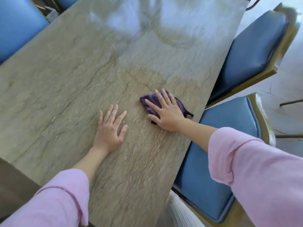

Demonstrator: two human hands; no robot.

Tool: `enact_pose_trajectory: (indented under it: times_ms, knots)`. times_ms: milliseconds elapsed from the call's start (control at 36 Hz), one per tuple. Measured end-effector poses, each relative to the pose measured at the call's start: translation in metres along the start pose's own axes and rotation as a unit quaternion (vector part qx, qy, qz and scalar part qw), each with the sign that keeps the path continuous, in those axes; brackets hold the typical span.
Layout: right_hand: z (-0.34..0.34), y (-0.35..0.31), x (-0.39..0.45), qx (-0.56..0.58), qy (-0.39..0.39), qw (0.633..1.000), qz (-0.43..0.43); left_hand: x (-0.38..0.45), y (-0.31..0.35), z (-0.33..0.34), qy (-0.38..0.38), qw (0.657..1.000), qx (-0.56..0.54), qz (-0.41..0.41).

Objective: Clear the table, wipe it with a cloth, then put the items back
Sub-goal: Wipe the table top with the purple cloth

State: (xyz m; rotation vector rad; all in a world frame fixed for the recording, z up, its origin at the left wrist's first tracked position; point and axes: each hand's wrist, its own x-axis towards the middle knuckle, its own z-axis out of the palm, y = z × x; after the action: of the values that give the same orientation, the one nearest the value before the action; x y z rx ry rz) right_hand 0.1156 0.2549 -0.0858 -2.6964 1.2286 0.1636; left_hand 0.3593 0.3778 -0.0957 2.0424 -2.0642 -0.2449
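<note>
A long beige stone table (68,89) fills the view, with nothing on it except a purple cloth (148,99) near its right edge. My right hand (165,112) lies flat on the cloth with fingers spread, pressing it against the tabletop. My left hand (109,128) rests palm down on the bare stone to the left of the cloth, fingers apart, holding nothing. Both arms wear pink sleeves.
Blue padded chairs with gold frames stand along the right side, one near (218,161) and one farther (252,51). Another blue chair (18,25) sits at the far left. The far end of the table reflects window light.
</note>
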Motion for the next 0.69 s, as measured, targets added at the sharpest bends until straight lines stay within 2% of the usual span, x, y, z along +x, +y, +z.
enact_pose_trajectory:
  times_ms: [56, 111, 194, 250, 306, 417, 500, 694]
  knots:
    - [0.009, -0.022, -0.011, -0.018, 0.005, 0.992, -0.121, -0.002, 0.001, 0.000, 0.012, 1.000, 0.007, -0.019]
    - [0.014, -0.027, -0.016, -0.034, 0.012, 0.981, -0.189, -0.002, 0.002, -0.001, 0.016, 0.999, 0.012, -0.038]
    - [0.010, -0.016, -0.018, -0.047, 0.005, 0.972, -0.228, -0.001, 0.002, -0.001, 0.014, 0.999, 0.011, -0.038]
    - [0.004, -0.005, -0.017, -0.052, -0.011, 0.974, -0.222, -0.001, 0.002, -0.001, 0.014, 0.999, 0.019, -0.033]
    - [-0.001, 0.007, -0.014, -0.035, -0.013, 0.986, -0.164, -0.001, 0.002, 0.000, 0.011, 0.999, 0.034, -0.031]
    - [-0.009, 0.037, -0.002, 0.031, -0.002, 0.998, 0.050, 0.000, 0.001, 0.002, -0.004, 0.998, 0.050, -0.033]
    - [-0.013, 0.070, 0.008, 0.068, 0.010, 0.984, 0.162, -0.001, 0.004, 0.001, 0.003, 0.998, 0.045, -0.050]
    - [-0.029, 0.154, 0.045, 0.098, 0.006, 0.943, 0.318, 0.012, 0.031, 0.004, 0.061, 0.990, 0.023, -0.129]
